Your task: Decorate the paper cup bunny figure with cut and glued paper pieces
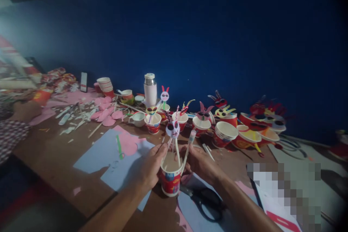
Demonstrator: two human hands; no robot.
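A red printed paper cup stands upright in front of me. Rising from it is a white paper rabbit face with dark glasses, its long pale strips reaching down into the cup. My left hand is closed around the cup's left side near the rim. On the right, my right hand is closed on a thin white stick with a pale pinkish tip, held slanting beside the rim. Some fingers of both hands are hidden behind the cup and strips. Black-handled scissors lie just right of the cup.
Several cups with paper faces line the back, along with stacked cups and a thermos. Blue paper and pink scraps lie leftward. A phone is at right. A person's checkered sleeve shows far left.
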